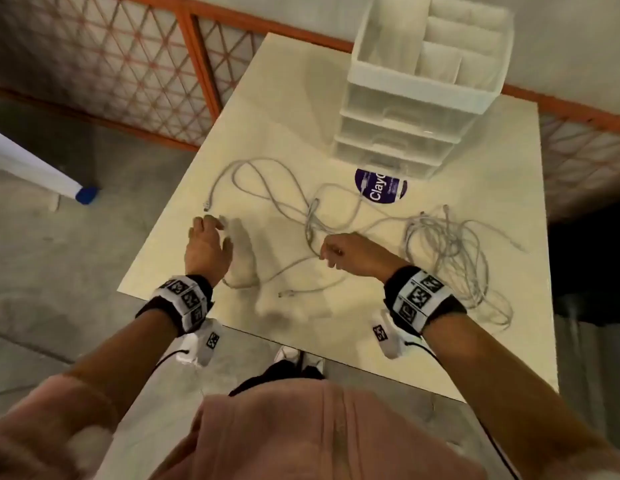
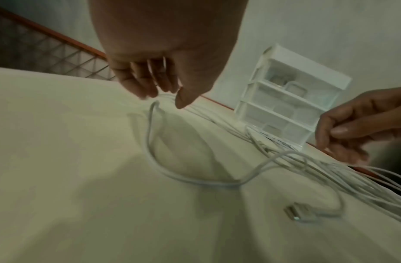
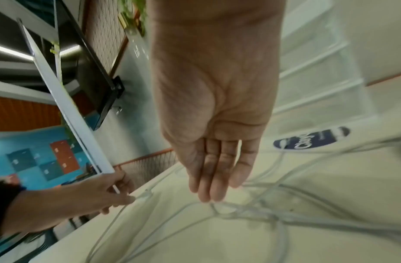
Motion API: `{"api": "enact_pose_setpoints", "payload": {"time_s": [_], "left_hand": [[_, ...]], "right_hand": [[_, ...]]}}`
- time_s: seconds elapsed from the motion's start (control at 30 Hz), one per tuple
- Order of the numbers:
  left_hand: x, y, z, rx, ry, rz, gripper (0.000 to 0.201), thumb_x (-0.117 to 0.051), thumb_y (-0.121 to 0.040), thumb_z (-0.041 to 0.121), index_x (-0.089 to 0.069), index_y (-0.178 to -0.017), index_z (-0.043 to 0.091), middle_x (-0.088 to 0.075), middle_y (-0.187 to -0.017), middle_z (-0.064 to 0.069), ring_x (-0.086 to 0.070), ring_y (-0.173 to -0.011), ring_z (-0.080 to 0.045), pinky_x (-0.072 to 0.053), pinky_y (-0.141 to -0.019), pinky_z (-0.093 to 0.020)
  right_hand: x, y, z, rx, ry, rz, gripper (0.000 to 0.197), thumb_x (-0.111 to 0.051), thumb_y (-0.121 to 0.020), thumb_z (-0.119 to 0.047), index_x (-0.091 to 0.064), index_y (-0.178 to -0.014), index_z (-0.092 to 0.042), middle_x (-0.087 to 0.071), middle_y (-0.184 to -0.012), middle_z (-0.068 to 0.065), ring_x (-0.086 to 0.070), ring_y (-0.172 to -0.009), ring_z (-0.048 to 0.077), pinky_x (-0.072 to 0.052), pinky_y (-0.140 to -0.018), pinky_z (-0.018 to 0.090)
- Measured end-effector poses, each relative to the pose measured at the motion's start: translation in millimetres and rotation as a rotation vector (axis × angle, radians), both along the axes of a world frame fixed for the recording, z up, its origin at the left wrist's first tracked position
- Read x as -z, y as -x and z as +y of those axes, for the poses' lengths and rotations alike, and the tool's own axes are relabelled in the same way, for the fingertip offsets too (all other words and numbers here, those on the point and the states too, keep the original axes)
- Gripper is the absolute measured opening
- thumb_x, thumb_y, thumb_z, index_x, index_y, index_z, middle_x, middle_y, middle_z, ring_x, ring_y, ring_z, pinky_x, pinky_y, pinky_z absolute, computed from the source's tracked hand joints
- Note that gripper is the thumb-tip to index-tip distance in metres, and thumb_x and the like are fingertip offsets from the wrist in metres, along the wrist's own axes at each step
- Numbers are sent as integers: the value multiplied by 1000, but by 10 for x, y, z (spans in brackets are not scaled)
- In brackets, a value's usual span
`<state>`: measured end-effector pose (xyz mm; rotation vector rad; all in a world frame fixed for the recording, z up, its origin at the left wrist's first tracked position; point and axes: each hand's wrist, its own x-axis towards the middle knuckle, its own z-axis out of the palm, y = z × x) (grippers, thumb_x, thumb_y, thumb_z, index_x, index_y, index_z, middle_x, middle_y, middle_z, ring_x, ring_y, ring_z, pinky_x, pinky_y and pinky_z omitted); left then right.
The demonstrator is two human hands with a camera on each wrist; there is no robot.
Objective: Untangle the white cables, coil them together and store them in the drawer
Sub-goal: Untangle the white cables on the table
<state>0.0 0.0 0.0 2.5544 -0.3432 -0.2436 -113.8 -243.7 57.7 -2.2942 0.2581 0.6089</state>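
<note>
The white cables [image 1: 336,216] lie spread in loose loops over the tabletop [image 1: 184,258], with a denser heap toward its right edge, near the clear drawer unit [image 1: 405,133] whose drawers look closed. The step in hand appears to be untangling. The left hand [image 1: 206,247] reaches with relaxed, slightly bent fingers toward a cable end near the left edge; whether it pinches anything I cannot tell. The right hand [image 1: 350,252] hovers over the crossing strands mid-table, fingers straight in the wrist view, holding nothing. Next, each hand likely needs to catch a strand and draw the loops apart before any coiling.
</note>
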Motion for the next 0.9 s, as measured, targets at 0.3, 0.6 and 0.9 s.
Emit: {"api": "enact_pose_setpoints", "payload": {"time_s": [0.3, 0.6, 0.9], "left_hand": [[-75, -54, -247, -107, 149, 309, 18, -42, -96, 10, -52, -103, -4, -64, -93, -24, -65, -87, -36, -50, -80, -47], [-927, -287, -836, 105, 688, -6, 15, -35, -101, 24, -41, -91, 14, -45, -60, 4, -40, -46, -6, -35, -50, -24], [-760, -370, -640, 246, 552, 2, 26, -49, -95, 33, -54, -88, 9, -41, -58, 4, -32, -50, -7, -29, -52, -23]], "right_hand": [[304, -473, 449, -215, 73, -108, 32, -67, -86, -26, -62, -112, -8, -65, -108, 10, -59, -99, 22, -46, -86, 33], [72, -178, 54, -56, -146, 37, 37, -45, -96, -43, -63, -81, -15, -51, -62, 3, -48, -52, 12, -39, -63, 26], [-328, 555, -1102, 224, 12, -83, 34, -45, -98, -31, -64, -75, -15, -55, -73, -2, -51, -72, 17, -39, -67, 20]]}}
